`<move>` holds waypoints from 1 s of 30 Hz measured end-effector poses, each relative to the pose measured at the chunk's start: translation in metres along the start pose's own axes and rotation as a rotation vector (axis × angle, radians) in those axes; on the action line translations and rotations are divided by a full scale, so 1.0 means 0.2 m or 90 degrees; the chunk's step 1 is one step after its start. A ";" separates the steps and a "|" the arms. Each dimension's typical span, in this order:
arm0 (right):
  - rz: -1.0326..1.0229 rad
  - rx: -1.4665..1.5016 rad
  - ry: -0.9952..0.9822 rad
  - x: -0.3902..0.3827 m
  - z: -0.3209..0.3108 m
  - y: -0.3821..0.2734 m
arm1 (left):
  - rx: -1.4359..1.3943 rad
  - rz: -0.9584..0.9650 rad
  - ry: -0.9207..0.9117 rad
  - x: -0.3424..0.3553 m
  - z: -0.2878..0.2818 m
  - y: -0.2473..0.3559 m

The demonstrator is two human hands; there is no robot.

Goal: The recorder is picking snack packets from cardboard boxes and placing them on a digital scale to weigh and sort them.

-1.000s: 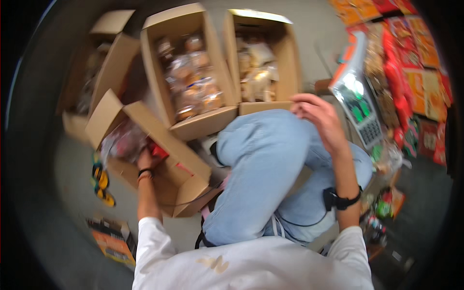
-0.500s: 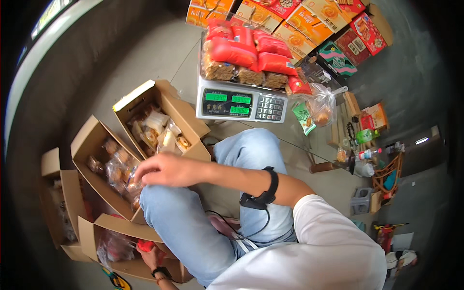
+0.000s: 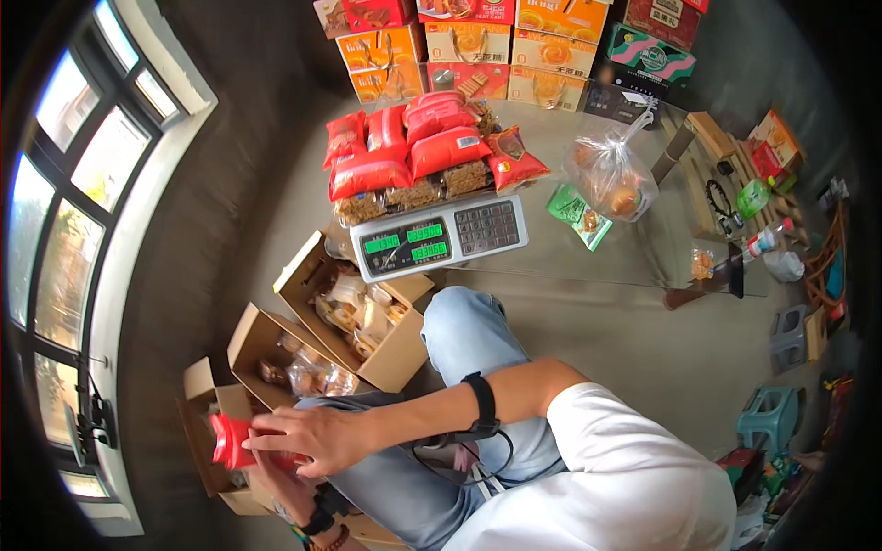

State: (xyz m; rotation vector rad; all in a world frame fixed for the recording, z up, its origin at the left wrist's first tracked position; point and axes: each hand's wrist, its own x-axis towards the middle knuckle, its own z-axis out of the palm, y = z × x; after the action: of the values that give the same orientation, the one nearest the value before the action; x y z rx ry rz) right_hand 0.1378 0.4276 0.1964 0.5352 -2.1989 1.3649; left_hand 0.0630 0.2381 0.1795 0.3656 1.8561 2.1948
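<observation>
At the lower left, my left hand (image 3: 287, 487) is closed on a shiny red snack packet (image 3: 230, 443), held up above the cardboard boxes. My right hand (image 3: 317, 439) reaches across from the right with its fingers apart. Its fingertips overlap the packet's near end and hide part of it; whether they press on it I cannot tell. Several similar red packets (image 3: 369, 174) lie on top of brown, crumbly-looking bars (image 3: 413, 191) in clear wrap, piled on a digital scale (image 3: 491, 228) with a lit green display.
Open cardboard boxes (image 3: 404, 317) of wrapped pastries (image 3: 354, 312) stand left of my knees. A glass table (image 3: 634, 262) bears the scale, a green packet (image 3: 579, 217) and a knotted clear bag (image 3: 614, 179). Gift boxes (image 3: 469, 44) are stacked behind. A teal stool (image 3: 770, 415) stands at the right.
My left hand has come up out of the lowest box with the red packet. My right hand has moved down to meet it. The view has turned and shows windows at the left.
</observation>
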 end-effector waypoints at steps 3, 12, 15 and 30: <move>-0.048 -0.337 0.209 0.00 -0.13 0.01 | -0.089 -0.013 -0.039 0.12 0.35 0.03; 0.146 0.048 0.297 -0.11 -0.71 0.04 | -0.178 -0.198 -0.156 0.11 0.70 -0.16; 0.111 -0.037 0.401 -0.08 -0.98 0.07 | -0.206 -0.276 -0.132 0.13 0.73 -0.22; 0.683 -0.789 0.266 0.57 -1.92 0.63 | -0.291 -0.316 -0.173 0.09 0.72 -0.15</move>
State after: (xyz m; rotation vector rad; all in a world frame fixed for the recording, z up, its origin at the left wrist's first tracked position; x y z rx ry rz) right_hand 0.0532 0.8196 0.3190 -1.3563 -2.4173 0.1216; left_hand 0.0966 0.3826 0.1742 0.0896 1.1092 2.0126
